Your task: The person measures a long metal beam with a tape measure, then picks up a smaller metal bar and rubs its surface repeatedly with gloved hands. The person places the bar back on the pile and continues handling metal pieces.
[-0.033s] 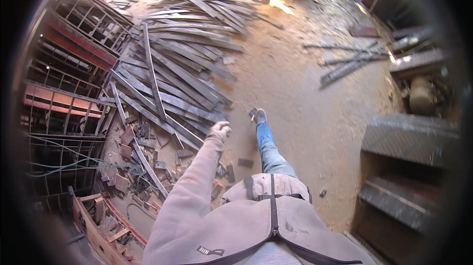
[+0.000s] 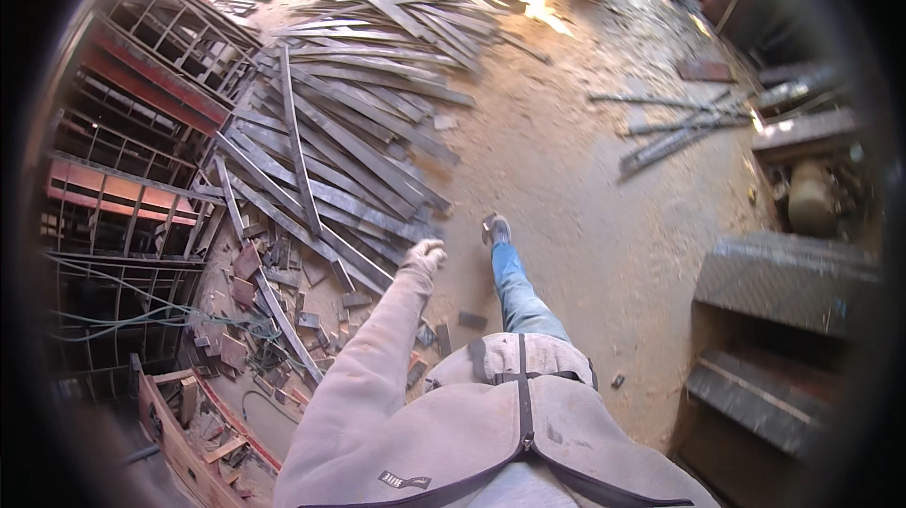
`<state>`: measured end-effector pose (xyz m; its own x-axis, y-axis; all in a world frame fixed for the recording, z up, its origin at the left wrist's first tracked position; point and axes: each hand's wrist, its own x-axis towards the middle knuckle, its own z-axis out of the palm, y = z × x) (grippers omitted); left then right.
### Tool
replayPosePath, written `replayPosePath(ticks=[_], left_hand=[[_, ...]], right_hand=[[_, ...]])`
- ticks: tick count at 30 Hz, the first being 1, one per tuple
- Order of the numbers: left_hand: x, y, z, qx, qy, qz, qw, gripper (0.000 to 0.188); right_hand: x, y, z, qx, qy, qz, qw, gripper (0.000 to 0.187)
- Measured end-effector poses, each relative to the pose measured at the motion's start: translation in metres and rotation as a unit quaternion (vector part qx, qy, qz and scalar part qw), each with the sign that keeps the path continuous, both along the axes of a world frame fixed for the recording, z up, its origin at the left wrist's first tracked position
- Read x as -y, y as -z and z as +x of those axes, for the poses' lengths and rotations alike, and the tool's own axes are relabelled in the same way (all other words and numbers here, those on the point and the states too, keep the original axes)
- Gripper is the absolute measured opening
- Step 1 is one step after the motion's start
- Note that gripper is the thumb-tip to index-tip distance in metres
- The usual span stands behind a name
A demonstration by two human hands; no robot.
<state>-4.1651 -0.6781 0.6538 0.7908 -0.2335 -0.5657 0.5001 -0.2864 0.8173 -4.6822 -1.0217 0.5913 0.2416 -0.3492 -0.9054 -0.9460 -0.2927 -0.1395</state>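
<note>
My left hand (image 2: 427, 255), in a pale work glove, hangs ahead of my body at the end of a dusty light sleeve. Its fingers are curled in, and no object shows in them. Nearest to it lies the lower end of a large heap of long dark metal strips (image 2: 368, 149), which in the picture comes right up beside the hand; I cannot tell whether they touch. My right hand is out of view. Below my jacket one leg in blue jeans (image 2: 510, 277) reaches forward, its shoe on the dusty floor.
Small dark offcuts (image 2: 472, 320) litter the floor at left. Metal racks (image 2: 123, 192) line the left side, with a green cable (image 2: 151, 314) strung across. Crossed metal bars (image 2: 675, 126) lie at right. Dark step-like metal ledges (image 2: 783, 277) stand at lower right.
The view has shifted slightly, so the heap and bars sit a little farther right. My left hand appears slightly farther right, its fingers still curled.
</note>
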Motion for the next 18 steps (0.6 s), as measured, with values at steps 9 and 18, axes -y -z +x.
replayPosePath(ticks=[9, 18], left_hand=[[-0.062, 0.043, 0.062, -0.233, -0.244, 0.062, 0.939, 0.025], [0.014, 0.092, 0.261, -0.329, -0.236, 0.052, 0.913, 0.026]], right_hand=[[0.205, -0.045, 0.492, 0.189, 0.074, -0.025, 0.979, 0.028], [0.245, -0.124, 1.031, 0.48, -0.061, -0.035, 0.874, 0.026]])
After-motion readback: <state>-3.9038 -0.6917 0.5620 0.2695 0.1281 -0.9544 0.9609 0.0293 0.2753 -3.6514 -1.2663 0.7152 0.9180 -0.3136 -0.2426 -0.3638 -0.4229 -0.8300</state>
